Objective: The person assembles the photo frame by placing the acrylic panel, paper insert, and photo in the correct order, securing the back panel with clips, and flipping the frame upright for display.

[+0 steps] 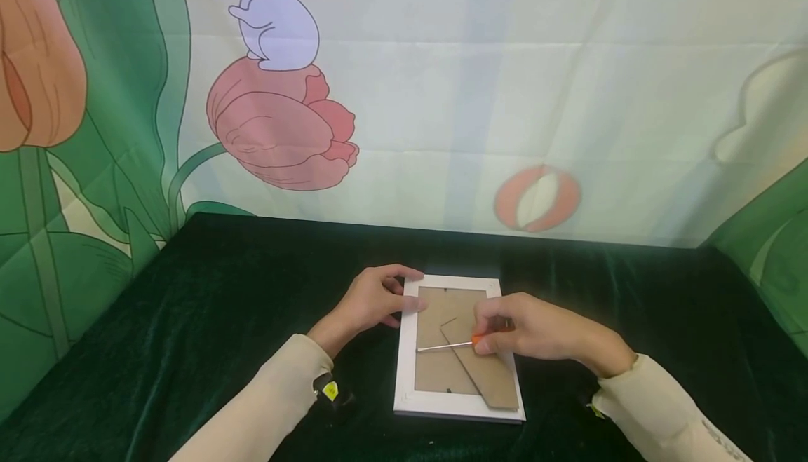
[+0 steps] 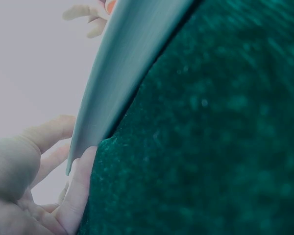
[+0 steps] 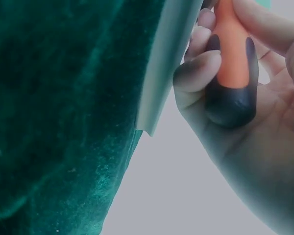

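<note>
A white picture frame lies face down on the dark green cloth, its brown backing board and slanted easel leg upward. My left hand holds the frame's upper left edge, thumb on top; in the left wrist view its fingers lie against the frame's side. My right hand grips a screwdriver by its orange and black handle. The screwdriver's thin metal shaft points left across the board, its tip at the frame's left inner edge. Small dark tabs show at the board's top and bottom.
Dark green velvet cloth covers the table around the frame. Behind the table hangs a printed curtain with flowers and a white animal figure.
</note>
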`<action>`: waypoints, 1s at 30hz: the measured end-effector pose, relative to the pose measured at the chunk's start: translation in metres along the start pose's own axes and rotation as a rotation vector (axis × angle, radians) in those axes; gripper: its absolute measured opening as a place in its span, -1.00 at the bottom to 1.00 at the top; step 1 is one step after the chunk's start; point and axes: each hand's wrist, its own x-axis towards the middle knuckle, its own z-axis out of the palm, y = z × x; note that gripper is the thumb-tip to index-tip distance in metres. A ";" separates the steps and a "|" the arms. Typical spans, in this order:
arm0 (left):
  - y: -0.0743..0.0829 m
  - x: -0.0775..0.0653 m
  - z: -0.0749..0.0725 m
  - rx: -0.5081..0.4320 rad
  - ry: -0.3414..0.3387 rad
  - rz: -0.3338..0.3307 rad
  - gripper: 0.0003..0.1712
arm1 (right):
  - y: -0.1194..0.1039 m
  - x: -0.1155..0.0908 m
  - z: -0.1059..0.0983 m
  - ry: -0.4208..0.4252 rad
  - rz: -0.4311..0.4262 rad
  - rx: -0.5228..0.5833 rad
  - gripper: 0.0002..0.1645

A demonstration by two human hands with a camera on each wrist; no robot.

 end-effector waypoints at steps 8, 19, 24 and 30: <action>-0.001 0.001 0.000 0.001 0.000 0.002 -0.46 | -0.002 -0.001 -0.001 -0.006 0.015 -0.011 -0.85; 0.000 0.000 0.000 0.002 0.000 0.010 -0.45 | -0.006 0.000 -0.002 -0.019 0.033 -0.029 -0.84; 0.001 0.000 0.000 0.001 0.003 0.008 -0.45 | -0.007 0.000 -0.002 -0.019 0.033 -0.032 -0.84; 0.000 0.001 0.000 -0.001 0.004 0.009 -0.45 | -0.008 -0.001 -0.002 -0.025 0.037 -0.033 -0.84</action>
